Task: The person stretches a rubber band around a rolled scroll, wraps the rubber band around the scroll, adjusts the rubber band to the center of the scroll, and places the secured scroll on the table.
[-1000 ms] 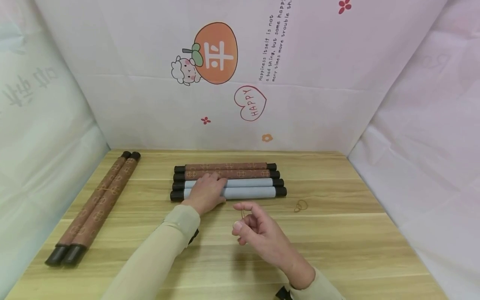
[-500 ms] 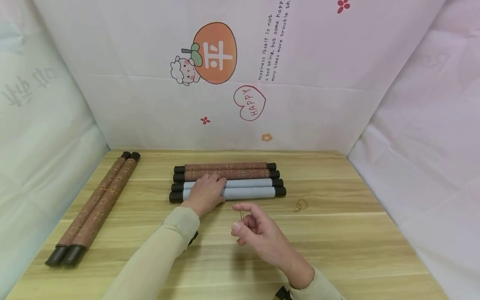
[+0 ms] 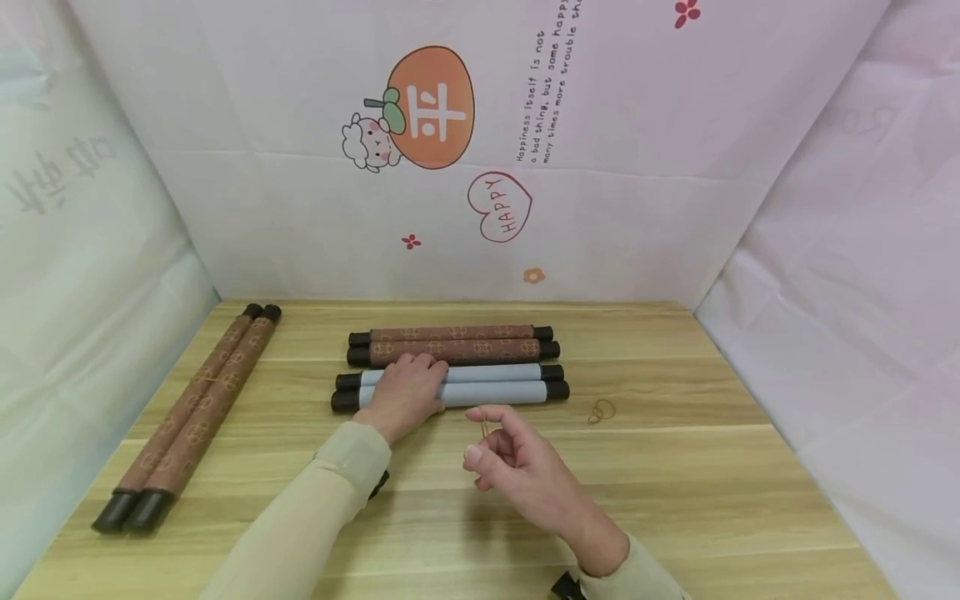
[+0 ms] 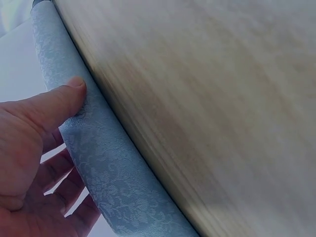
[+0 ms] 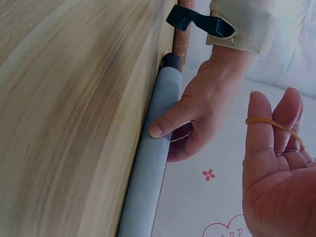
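In the head view my left hand [image 3: 402,396] lies over a pair of light blue scrolls [image 3: 495,392] with black end knobs. The left wrist view shows the thumb [image 4: 59,103] on the near blue scroll [image 4: 118,163], the other fingers going round to its far side. My right hand [image 3: 536,482] is held above the table, close in front of the blue pair. A thin tan rubber band [image 5: 271,122] is looped and stretched round its fingers. Just behind the blue pair lie two brown patterned scrolls [image 3: 465,349], side by side.
At the left lie two longer brown scrolls [image 3: 198,417], set lengthwise with a band around their middle. Loose rubber bands [image 3: 602,411] rest on the wooden table [image 3: 675,500] right of the blue scrolls. White printed cloth [image 3: 600,225] hangs behind and at both sides.
My left hand has drawn the two blue scrolls slightly toward me and left, so a gap opens between them and the brown pair behind. The right hand stays nearly still with its band.
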`<state>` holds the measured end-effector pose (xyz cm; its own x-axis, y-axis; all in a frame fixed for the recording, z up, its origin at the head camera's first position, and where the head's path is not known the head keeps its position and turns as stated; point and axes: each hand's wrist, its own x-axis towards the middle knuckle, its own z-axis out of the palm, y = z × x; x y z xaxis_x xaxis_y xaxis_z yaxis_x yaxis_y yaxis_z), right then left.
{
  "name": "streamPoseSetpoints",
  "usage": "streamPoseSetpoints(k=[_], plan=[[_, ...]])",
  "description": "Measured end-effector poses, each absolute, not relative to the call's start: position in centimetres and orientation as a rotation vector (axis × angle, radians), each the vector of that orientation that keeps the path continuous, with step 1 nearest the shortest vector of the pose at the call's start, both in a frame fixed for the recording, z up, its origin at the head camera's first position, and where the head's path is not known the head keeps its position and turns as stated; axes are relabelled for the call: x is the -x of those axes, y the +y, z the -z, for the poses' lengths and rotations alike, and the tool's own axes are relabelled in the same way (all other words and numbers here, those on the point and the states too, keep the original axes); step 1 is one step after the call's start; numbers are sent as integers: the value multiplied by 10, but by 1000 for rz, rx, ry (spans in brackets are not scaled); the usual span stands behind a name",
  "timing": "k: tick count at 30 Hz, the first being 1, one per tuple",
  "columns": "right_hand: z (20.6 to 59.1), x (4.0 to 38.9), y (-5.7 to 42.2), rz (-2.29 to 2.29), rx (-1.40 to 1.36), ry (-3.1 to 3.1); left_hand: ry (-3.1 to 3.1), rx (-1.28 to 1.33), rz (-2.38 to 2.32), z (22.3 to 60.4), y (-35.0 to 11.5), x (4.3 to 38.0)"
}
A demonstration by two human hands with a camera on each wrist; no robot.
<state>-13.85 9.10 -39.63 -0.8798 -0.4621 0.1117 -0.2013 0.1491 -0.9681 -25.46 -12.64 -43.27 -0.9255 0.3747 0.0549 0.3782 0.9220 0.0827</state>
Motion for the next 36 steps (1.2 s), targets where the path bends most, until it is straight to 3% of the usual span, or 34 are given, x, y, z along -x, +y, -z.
streamPoseSetpoints(k=[36], plan=[[400,139,90,1804,599,2190,-3137,656,194,434,-123,257]])
